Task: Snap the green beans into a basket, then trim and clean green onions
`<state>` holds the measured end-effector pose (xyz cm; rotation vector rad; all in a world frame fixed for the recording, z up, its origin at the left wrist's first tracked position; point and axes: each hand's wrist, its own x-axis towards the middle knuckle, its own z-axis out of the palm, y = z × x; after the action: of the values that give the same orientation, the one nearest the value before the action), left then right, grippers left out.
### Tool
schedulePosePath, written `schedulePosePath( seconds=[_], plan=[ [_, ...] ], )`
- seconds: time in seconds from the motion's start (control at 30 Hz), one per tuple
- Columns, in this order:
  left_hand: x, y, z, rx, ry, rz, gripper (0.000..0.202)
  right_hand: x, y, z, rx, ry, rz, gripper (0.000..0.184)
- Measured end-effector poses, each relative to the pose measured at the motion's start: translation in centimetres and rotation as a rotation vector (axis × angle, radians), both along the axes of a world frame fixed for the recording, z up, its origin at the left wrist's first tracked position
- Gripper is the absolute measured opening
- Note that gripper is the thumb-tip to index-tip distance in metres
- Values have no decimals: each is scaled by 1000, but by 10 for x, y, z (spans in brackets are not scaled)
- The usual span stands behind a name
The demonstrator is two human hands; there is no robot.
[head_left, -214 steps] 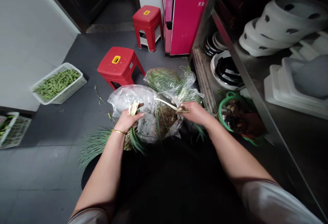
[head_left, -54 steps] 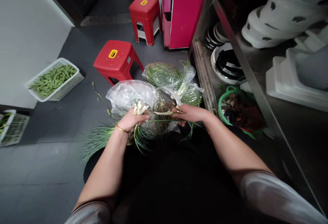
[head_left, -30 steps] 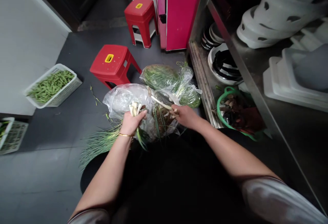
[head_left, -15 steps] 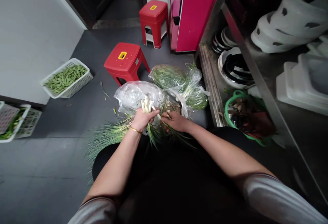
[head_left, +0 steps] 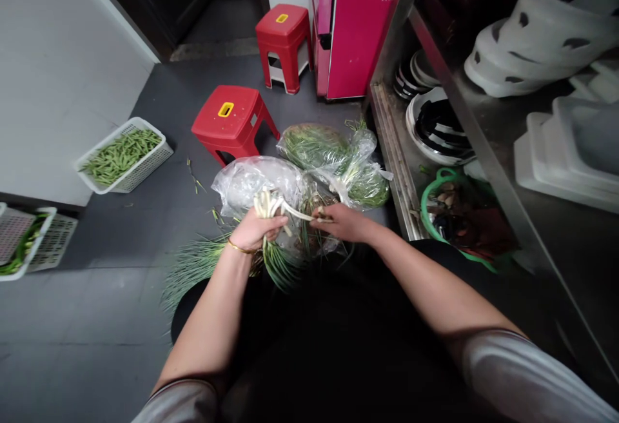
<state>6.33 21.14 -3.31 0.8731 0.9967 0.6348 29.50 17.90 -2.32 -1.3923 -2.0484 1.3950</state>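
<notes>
My left hand (head_left: 258,229) is closed around a bunch of scallions (head_left: 280,265), their white ends up and green leaves hanging below. Just to the right, my right hand (head_left: 343,222) pinches the end of a white scallion stalk (head_left: 296,211) that stretches across from the bunch. More scallions (head_left: 196,268) lie on the floor beside my left forearm, leaves spread to the left. In front of my hands rests a clear plastic bag (head_left: 258,181). Behind my right hand sits another bag of green scallions (head_left: 314,144).
Two red stools, a near one (head_left: 227,120) and a far one (head_left: 283,29), stand ahead. A white basket of green beans (head_left: 120,158) is on the left. To the right are a green basket (head_left: 428,207), a metal shelf (head_left: 488,158) and a pink fridge (head_left: 362,36).
My hands have moved apart, the left one going left and the right one slightly right. A white stalk now spans the gap between them.
</notes>
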Motion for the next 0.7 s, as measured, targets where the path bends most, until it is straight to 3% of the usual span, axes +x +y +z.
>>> schedulePosePath(
  seconds=[0.13, 0.23, 0.37, 0.43, 0.5, 0.57, 0.63, 0.7],
  plan=[
    [-13, 7, 8, -10, -32, 156, 33, 29, 1, 10, -28, -23, 37, 34],
    [-19, 11, 12, 2, -16, 169, 31, 47, 0, 15, -49, -7, 125, 33],
    [-29, 17, 13, 64, -28, 247, 31, 71, 0, 17, -68, -2, 101, 34],
    [-32, 20, 12, 88, 55, 273, 30, 78, 1, 18, -69, 5, 97, 35],
    [-29, 20, 11, 102, 204, 239, 26, 79, 2, 17, -75, -32, 96, 36],
    [-20, 18, 9, 118, 262, 179, 39, 72, 1, 16, -88, -82, 92, 36],
    [-7, 13, 7, 108, 187, 100, 55, 62, 1, 15, -104, -104, 101, 36],
    [5, 7, 4, 50, 94, -24, 53, 52, 0, 14, -110, -94, 116, 36]
  ],
)
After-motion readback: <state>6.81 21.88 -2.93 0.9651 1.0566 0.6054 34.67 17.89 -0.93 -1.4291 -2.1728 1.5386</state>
